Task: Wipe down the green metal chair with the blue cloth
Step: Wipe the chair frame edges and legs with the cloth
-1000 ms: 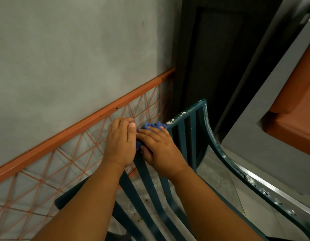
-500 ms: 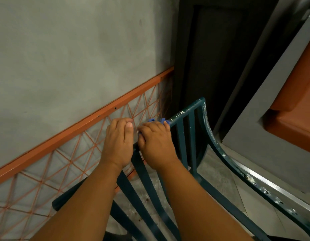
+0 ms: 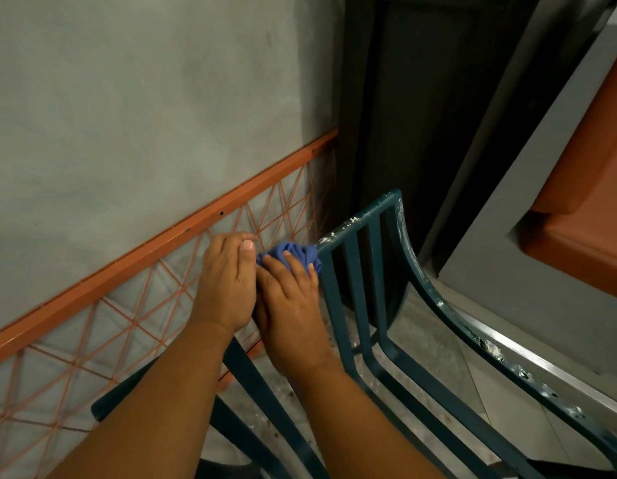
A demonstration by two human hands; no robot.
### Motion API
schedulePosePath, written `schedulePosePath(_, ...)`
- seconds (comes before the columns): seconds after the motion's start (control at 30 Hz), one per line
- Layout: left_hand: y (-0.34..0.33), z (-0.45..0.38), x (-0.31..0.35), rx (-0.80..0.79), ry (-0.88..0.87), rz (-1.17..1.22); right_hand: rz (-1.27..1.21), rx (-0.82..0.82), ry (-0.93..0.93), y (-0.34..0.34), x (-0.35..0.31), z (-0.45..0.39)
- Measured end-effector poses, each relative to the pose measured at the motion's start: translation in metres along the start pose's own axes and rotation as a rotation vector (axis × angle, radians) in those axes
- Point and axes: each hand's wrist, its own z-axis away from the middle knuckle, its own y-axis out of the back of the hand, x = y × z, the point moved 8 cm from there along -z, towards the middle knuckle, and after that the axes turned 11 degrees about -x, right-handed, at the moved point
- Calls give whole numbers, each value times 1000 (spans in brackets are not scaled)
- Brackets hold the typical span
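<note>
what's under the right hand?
The bunched blue cloth shows beyond the right hand, pressed on the green chair top rail. The rail under palm and cloth is covered, so unseen.

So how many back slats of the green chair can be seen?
4 in plain view: three right of the blue cloth, nearest, middle, farthest, and one below the left hand gripping the chair. The right hand may hide more.
</note>
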Motion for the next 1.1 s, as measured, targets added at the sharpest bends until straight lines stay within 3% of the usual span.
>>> schedulePosePath(0.13,-1,0,4,-8,-14,-22,58,23,121,10,11,14)
schedulePosePath(0.27,-2,0,5,-33,-17,-39,39,74,-117,4,4,-3)
schedulePosePath(0.47,-2,1,6,-33,-6,-17,67,100,12,5,0,15)
schedulePosePath(0.63,-4,1,6,-53,-17,-18,51,133,-181,6,1,-1)
schedulePosePath(0.77,-2,1,4,-40,-9,1,78,173,18,16,1,12)
schedulePosePath(0.83,-3,0,4,-47,-1,19,-122,266,10,31,15,27)
schedulePosePath(0.87,-3,0,4,-52,3,27,-284,340,-93,37,32,37)
schedulePosePath(1.0,-3,1,4,-56,-2,18,-1181,655,-738,3,107,84)
schedulePosePath(1.03,-3,1,4,-58,-3,15,-1330,690,-797,-6,109,87)
schedulePosePath(1.1,-5,0,4,-67,3,14,-1413,662,-739,-9,95,75)
